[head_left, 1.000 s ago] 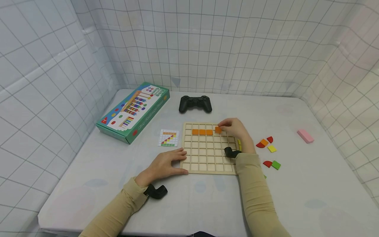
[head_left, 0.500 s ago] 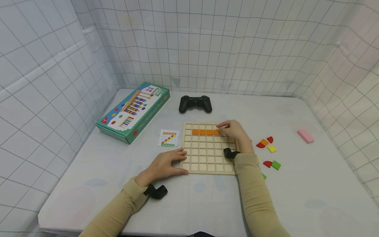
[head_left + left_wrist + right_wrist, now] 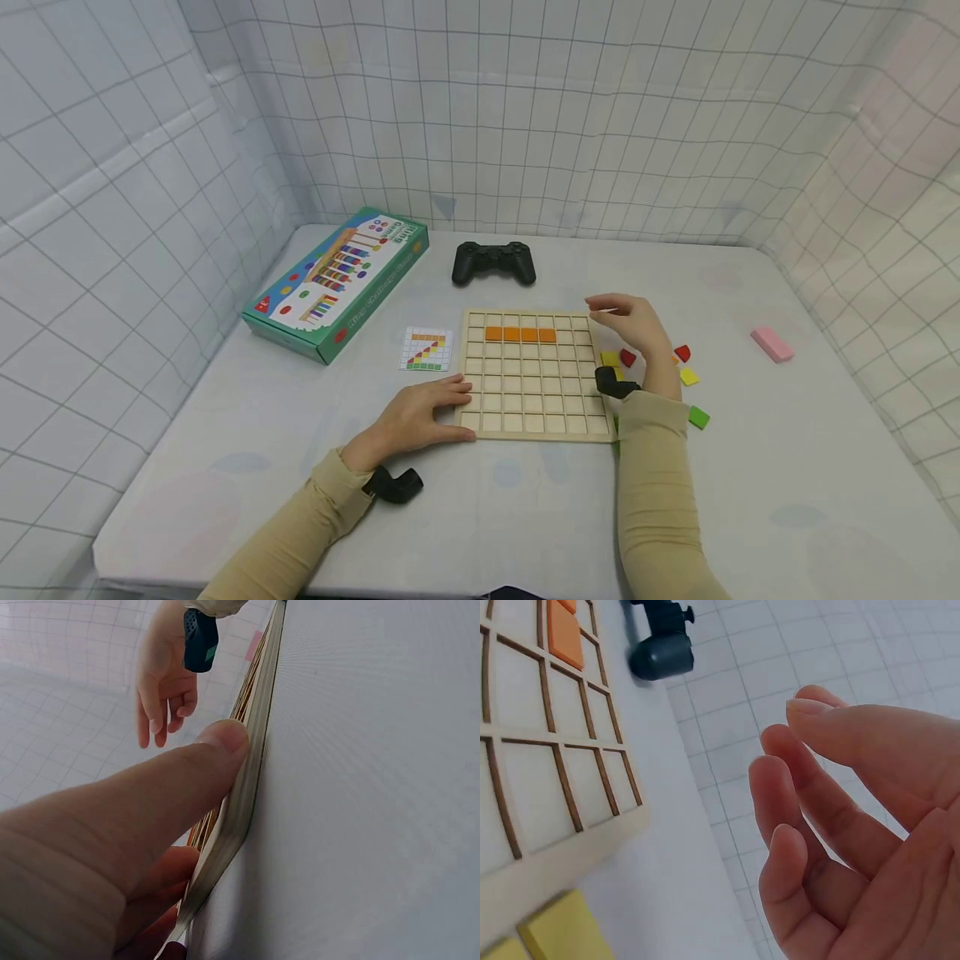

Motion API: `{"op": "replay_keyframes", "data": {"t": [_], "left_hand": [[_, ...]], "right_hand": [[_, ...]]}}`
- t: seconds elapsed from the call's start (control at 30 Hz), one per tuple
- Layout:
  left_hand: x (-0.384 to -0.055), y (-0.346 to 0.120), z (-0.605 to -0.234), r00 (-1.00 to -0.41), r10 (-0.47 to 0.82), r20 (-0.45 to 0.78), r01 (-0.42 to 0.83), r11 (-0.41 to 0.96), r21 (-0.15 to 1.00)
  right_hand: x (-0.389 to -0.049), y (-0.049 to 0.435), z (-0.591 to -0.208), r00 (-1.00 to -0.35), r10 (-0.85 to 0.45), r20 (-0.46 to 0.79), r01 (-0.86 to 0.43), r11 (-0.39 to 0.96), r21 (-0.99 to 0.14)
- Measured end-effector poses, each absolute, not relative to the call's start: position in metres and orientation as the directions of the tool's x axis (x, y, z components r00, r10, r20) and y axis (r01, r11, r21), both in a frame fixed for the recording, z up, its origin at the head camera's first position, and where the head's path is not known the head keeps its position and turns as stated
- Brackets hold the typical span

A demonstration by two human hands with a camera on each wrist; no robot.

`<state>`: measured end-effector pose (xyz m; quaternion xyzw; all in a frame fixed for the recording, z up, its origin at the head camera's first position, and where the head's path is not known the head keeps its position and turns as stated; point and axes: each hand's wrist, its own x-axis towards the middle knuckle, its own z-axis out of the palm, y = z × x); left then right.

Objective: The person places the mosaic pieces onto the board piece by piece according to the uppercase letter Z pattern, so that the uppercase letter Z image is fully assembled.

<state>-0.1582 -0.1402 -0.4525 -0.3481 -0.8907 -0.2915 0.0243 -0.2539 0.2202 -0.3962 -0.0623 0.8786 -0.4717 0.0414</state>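
Note:
A wooden grid board (image 3: 531, 385) lies flat on the table, with several orange square tiles (image 3: 521, 335) side by side in its upper part. My left hand (image 3: 420, 418) rests on the board's lower left corner, fingers extended; in the left wrist view the thumb (image 3: 223, 742) lies against the frame's edge. Just past the board's upper right corner hovers my right hand (image 3: 632, 322). Its fingers bend loosely and hold nothing, as the right wrist view of the right hand (image 3: 855, 817) shows. Left of the board lies a pattern card (image 3: 426, 349).
Loose tiles lie right of the board: yellow (image 3: 688, 377), red (image 3: 682, 353) and green (image 3: 698, 417), some hidden by the right arm. A black game controller (image 3: 493, 263) sits behind the board. A green game box (image 3: 337, 283) is at back left, a pink block (image 3: 772, 344) at far right.
My right hand set an orange tile into the row beside the others, let it go and moved right, off the board. The left hand has stayed in place.

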Motion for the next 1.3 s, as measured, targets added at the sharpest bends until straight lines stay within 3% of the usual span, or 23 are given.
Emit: {"op": "replay_keyframes", "data": {"t": [0.43,0.7,1.3], "left_hand": [[-0.158,-0.141,-0.452,-0.764,0.604,0.228,0.622,0.593,0.511],[-0.156,-0.141,-0.45,-0.762,0.605,0.231,0.622,0.584,0.521],[-0.157,-0.14,-0.45,-0.756,0.609,0.242,0.631,0.577,0.519]], "right_hand": [[-0.234,0.261,-0.392,-0.999,0.049,-0.02,0.041,0.479,-0.877],[-0.237,0.281,-0.41,-0.983,0.155,-0.099,0.16,0.455,-0.876],[-0.217,0.309,-0.411,-0.973,0.187,-0.136,0.2,0.38,-0.903]]}}
